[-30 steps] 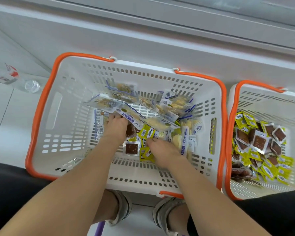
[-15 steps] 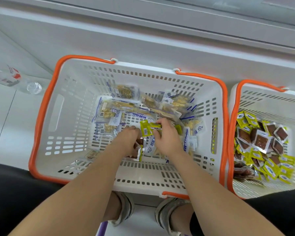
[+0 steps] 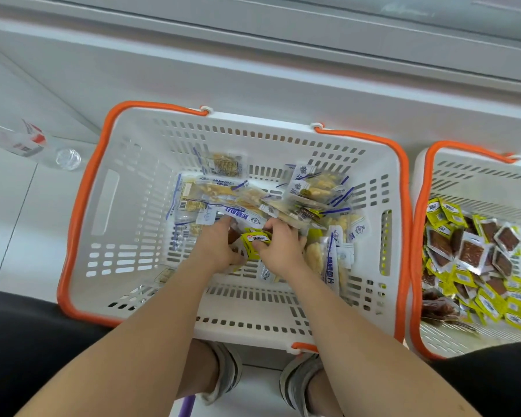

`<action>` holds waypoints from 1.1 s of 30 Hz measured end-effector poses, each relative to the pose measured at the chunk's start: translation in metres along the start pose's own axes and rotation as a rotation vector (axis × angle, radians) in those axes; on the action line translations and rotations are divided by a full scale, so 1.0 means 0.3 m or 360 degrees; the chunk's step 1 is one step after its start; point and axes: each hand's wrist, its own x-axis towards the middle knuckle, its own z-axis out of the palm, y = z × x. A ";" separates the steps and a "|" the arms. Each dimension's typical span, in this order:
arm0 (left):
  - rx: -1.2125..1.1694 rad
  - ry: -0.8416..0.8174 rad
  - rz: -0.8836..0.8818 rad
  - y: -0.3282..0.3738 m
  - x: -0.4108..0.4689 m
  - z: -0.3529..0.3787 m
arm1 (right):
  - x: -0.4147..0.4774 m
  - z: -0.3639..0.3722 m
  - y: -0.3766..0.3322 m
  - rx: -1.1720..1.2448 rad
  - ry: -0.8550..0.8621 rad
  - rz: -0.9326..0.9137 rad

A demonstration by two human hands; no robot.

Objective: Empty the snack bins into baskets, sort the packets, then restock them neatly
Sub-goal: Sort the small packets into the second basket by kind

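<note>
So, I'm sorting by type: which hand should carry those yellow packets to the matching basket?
Likely the right hand: it pinches the small yellow foil packets and lies nearer the orange-handled white plastic basket of matching packets; the left hand must reach across.

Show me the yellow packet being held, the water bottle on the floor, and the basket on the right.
yellow packet (image 3: 254, 239), head view, its printed front face.
water bottle (image 3: 26, 142), head view, its red and white label.
right basket (image 3: 475, 179), head view, its far slotted wall.
</note>
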 end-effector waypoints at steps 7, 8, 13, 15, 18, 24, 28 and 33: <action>-0.0174 -0.0375 0.0054 -0.029 -0.031 -0.034 | -0.084 -0.004 -0.010 0.0438 -0.0170 -0.0141; -0.0206 -0.0483 0.0069 -0.035 -0.038 -0.054 | -0.095 -0.027 -0.007 0.0580 -0.0212 -0.0128; -0.0601 -0.0815 0.0210 0.031 -0.086 -0.193 | -0.131 -0.180 -0.029 0.1124 -0.0590 0.0162; -0.0895 -0.0711 0.0182 0.108 -0.134 -0.230 | -0.148 -0.250 -0.058 0.1371 -0.0660 0.0299; -0.1200 -0.0385 0.0155 0.231 -0.197 -0.243 | -0.193 -0.387 -0.102 0.1599 -0.0686 0.0144; -0.1543 -0.0120 0.0286 0.555 -0.343 -0.213 | -0.334 -0.648 -0.083 0.1009 -0.0259 -0.0259; -0.1739 -0.0430 0.0289 0.722 -0.417 -0.170 | -0.454 -0.819 0.003 0.0876 0.0001 -0.0226; -0.0869 0.0025 0.0563 0.747 -0.414 -0.097 | -0.427 -0.915 0.272 0.0977 0.0733 0.0237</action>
